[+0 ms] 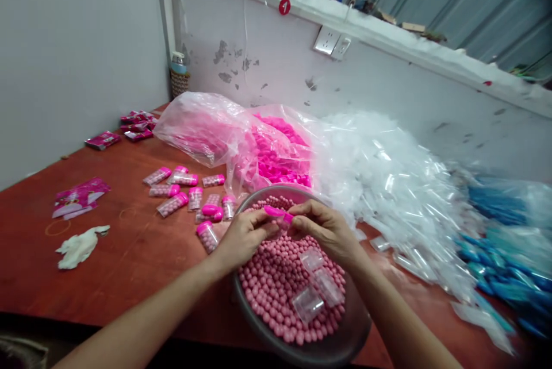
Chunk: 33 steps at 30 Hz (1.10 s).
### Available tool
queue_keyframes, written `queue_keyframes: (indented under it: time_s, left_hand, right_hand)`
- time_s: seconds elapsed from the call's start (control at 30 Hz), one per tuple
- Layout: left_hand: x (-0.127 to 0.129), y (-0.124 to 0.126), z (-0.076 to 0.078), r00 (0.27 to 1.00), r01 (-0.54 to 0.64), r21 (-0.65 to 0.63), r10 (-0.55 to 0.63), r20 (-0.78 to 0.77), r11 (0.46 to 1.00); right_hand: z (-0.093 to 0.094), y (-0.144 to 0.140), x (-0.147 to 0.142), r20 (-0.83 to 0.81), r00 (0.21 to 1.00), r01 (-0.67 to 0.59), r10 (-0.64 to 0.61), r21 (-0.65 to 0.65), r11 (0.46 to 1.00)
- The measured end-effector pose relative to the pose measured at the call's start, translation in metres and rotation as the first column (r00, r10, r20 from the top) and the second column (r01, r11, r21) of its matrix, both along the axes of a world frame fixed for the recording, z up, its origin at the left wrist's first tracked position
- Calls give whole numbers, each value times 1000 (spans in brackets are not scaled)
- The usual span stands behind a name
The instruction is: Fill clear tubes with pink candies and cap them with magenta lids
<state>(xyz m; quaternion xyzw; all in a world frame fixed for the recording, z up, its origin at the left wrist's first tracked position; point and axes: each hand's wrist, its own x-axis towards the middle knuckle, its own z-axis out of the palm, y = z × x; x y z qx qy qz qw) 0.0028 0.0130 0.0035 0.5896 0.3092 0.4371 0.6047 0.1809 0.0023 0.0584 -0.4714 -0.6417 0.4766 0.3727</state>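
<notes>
Over a grey metal bowl (345, 346) full of small pink beads (267, 283), my left hand (244, 237) and my right hand (325, 231) meet. Between their fingertips they pinch a small tube with a bright pink cap (278, 212), the left hand at the cap end, the right at the clear end. Three empty clear tubes (317, 285) lie on the beads just below my right hand. Several filled tubes with pink caps (190, 193) lie on the red-brown table (138, 254) left of the bowl.
A clear bag of pink caps (267, 150) lies behind the bowl. A heap of clear tubes (388, 185) spreads to the right, blue pieces (504, 242) beyond it. Pink packets (80, 195) and a crumpled white cloth (80, 245) lie left. A wall with a socket (332, 42) stands behind.
</notes>
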Motion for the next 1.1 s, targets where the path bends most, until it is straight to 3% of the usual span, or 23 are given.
queue_keyframes:
  time_s: [0.1, 0.17, 0.27, 0.43, 0.6, 0.73, 0.93, 1.1]
  left_hand:
    - [-2, -4, 4, 993, 18, 136, -2, -115, 991]
    - [-2, -6, 6, 989, 25, 186, 2, -145, 982]
    - [-1, -8, 7, 996, 24, 163, -9, -92, 986]
    - [-1, -10, 4, 998, -1, 98, 7, -64, 995]
    - [-4, -13, 3, 982, -94, 201, 125, -145, 975]
    - [-5, -16, 4, 975, -101, 243, 144, -169, 965]
    - [-6, -16, 5, 973, -90, 274, 143, -180, 958]
    - [-2, -9, 3, 996, -79, 73, 82, -33, 994]
  right_hand:
    - [10, -6, 14, 208, 975, -91, 84, 27, 995]
    - [13, -9, 19, 333, 942, -84, 35, 133, 987]
    - [7, -14, 14, 262, 956, 48, -130, 297, 954]
    - [-16, -21, -11, 137, 963, 171, -233, 359, 918]
    - [-20, -27, -17, 188, 960, 115, -205, 404, 907]
    - [-25, -31, -12, 258, 945, 54, -200, 479, 876]
    - [-30, -28, -14, 254, 949, 53, -188, 459, 887]
    - [-26, -16, -6, 50, 951, 280, -305, 278, 919]
